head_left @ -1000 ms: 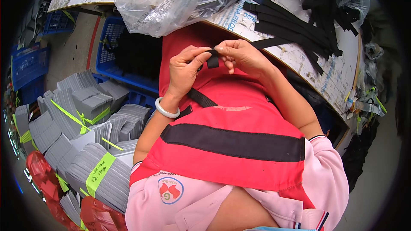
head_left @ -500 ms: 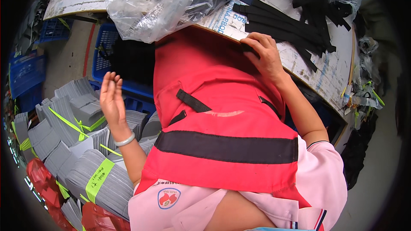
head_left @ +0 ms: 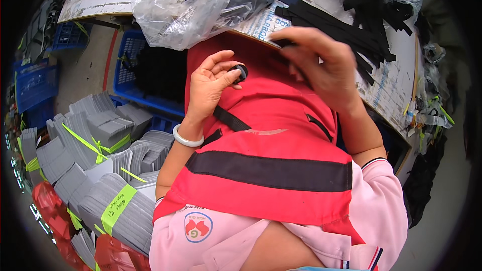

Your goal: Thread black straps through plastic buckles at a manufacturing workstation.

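Across the person's front, a red apron (head_left: 271,208) overlaps a pink shirt (head_left: 379,195), whose round badge (head_left: 198,227) bears lettering upside down in this view. Above the apron, the left hand (head_left: 213,83) pinches a small dark rounded piece (head_left: 240,74) between thumb and fingers, seemingly by its edge so that much stays uncovered. The right hand (head_left: 324,65), blurred, has bent fingers by the table (head_left: 401,75); a dark bit (head_left: 282,42) shows at the fingertips (whether gripped, I cannot tell). Grey bundles (head_left: 73,180) on the left are tied with yellow-green strips, probably to keep them together; a broad strip (head_left: 119,207) carries small handwriting. Black straps (head_left: 321,20) fan across the table, perhaps for easy reach, beside blue printing (head_left: 268,22). Farther off sit a clear plastic bag (head_left: 183,7) and a blue crate (head_left: 125,60).
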`<action>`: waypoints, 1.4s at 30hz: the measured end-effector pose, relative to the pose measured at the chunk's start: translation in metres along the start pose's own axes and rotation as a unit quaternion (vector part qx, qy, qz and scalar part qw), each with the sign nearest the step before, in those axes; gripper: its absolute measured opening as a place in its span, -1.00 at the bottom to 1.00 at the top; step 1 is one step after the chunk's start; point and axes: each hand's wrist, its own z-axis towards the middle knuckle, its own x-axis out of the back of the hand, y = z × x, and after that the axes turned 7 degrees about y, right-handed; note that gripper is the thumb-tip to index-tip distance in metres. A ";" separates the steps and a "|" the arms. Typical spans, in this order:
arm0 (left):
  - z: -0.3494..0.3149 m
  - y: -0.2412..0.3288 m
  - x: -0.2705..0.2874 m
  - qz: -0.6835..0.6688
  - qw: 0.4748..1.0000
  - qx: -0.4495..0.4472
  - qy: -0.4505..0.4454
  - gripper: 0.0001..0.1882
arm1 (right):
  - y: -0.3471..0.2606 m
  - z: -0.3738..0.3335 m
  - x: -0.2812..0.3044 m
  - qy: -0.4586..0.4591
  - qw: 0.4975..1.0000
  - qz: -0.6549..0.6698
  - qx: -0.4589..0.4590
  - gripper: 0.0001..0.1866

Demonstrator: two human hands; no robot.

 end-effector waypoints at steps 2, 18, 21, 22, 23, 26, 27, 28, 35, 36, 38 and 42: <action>-0.002 0.000 -0.008 0.016 0.999 -0.027 -0.019 -0.49 | 0.029 -0.001 -0.023 -0.060 0.997 -0.053 -0.006 -0.71; 0.005 -0.014 -0.014 -0.009 0.996 -0.054 0.069 -0.85 | 0.088 0.000 -0.050 -0.040 0.973 0.131 -0.188 -0.78; 0.004 -0.017 -0.013 0.119 0.983 -0.127 0.054 -0.79 | 0.084 -0.003 -0.056 -0.137 0.952 0.107 -0.253 -0.82; 0.004 -0.017 -0.014 0.120 0.983 -0.127 0.052 -0.79 | 0.083 -0.002 -0.056 -0.135 0.952 0.108 -0.253 -0.82; 0.005 -0.017 -0.014 0.152 0.974 -0.156 0.055 -0.78 | 0.081 -0.002 -0.057 -0.122 0.949 0.101 -0.272 -0.81; 0.003 -0.018 -0.016 0.214 0.951 -0.217 0.059 -0.74 | 0.079 -0.007 -0.061 -0.084 0.950 0.118 -0.278 -0.80; 0.004 -0.018 -0.017 0.242 0.936 -0.250 0.059 -0.73 | 0.077 -0.007 -0.062 -0.068 0.943 0.150 -0.291 -0.80; 0.005 -0.018 -0.017 0.242 0.935 -0.250 0.059 -0.73 | 0.076 -0.007 -0.062 -0.051 0.934 0.181 -0.303 -0.81; 0.003 -0.007 -0.015 0.273 0.910 -0.302 0.080 -0.80 | 0.080 -0.008 -0.068 -0.021 0.942 0.190 -0.275 -0.82; 0.000 -0.002 -0.014 0.344 0.876 -0.327 0.083 -0.82 | 0.081 -0.008 -0.071 0.000 0.940 0.206 -0.272 -0.77; -0.003 -0.003 -0.015 0.352 0.869 -0.338 0.089 -0.84 | 0.082 -0.007 -0.074 0.021 0.937 0.221 -0.269 -0.71; -0.002 -0.008 -0.009 0.331 0.875 -0.336 0.107 -0.84 | 0.079 -0.004 -0.074 -0.006 0.940 0.216 -0.264 -0.59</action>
